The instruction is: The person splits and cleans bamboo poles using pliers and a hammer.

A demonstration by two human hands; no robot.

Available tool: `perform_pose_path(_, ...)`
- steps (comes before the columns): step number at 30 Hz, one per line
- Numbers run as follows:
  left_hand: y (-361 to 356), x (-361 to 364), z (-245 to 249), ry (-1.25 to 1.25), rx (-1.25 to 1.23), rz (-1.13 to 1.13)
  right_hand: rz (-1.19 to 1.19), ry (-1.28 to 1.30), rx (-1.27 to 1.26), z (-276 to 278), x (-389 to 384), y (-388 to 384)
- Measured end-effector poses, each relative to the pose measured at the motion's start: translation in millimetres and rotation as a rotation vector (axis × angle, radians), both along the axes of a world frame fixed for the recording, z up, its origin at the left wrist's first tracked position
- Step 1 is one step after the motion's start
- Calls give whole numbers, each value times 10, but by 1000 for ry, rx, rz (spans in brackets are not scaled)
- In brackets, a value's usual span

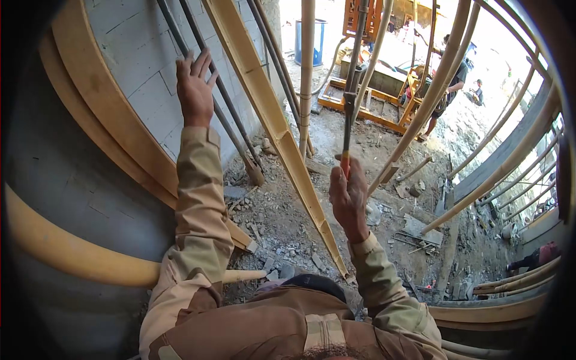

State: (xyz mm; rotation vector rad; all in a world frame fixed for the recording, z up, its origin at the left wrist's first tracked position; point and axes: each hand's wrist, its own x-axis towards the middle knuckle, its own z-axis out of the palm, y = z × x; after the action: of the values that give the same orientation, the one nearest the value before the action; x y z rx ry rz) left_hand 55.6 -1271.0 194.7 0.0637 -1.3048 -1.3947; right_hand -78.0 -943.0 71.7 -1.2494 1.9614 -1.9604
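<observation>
My left hand (195,90) is raised in front of the pale block wall (138,66), fingers stretched and spread, with nothing in it. Its fingers overlap two dark metal pipes (207,72) that lean against the wall. My right hand (350,195) is wrapped round the orange-red grip of a hammer (347,135), whose dark shaft points upward. The hammer's upper end overlaps a metal pole behind it. Between my hands a long yellow beam (276,129) stands at a slant, its foot on the rubble ground.
Bamboo poles (306,78) stand upright or lean ahead and to the right. Curved-looking timber boards (96,84) are close on my left. Rubble (288,204) covers the floor. Farther off are an orange metal frame (366,111), a blue drum (310,42) and a person (457,78).
</observation>
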Motion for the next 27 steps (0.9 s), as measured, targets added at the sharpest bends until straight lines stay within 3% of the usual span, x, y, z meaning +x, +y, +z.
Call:
perform_pose_path(1,-43,-67,311,-29,-3,-10,118,-184,-6,151,47,-175)
perform_pose_path(3,-207,-281,683,-57,39,-43,96,44,-32,216,0,-588)
perform_pose_path(8,-267,-622,1125,-144,-33,-143,52,220,-166,673,110,-956)
perform_pose_path(10,-277,-716,1110,-157,79,26,-80,84,-417,815,171,-917)
perform_pose_path(11,-278,-751,1089,-123,72,-20,-80,82,-413,797,164,-942)
perform_pose_path(12,-257,-746,1101,-122,74,-20,-18,-104,-657,771,178,-975)
perform_pose_path(14,-254,-744,1062,-101,37,-19,40,-300,-886,597,195,-1170)
perform_pose_path(15,-265,-745,1035,-107,46,-21,-97,-24,-603,384,177,-1398)
perform_pose_path(17,-297,-756,1059,-115,39,13,-133,222,-158,286,273,-1565)
perform_pose_path(18,-284,-759,1050,-123,33,10,-45,189,-7,310,327,-1568)
perform_pose_path(19,-305,-750,1050,-136,15,6,-51,84,-18,346,312,-1541)
perform_pose_path(25,-304,-743,1050,-135,7,13,-107,-267,-672,734,423,-1084)
perform_pose_path(27,-251,-700,1089,-224,41,48,-211,-209,-879,788,375,-1252)
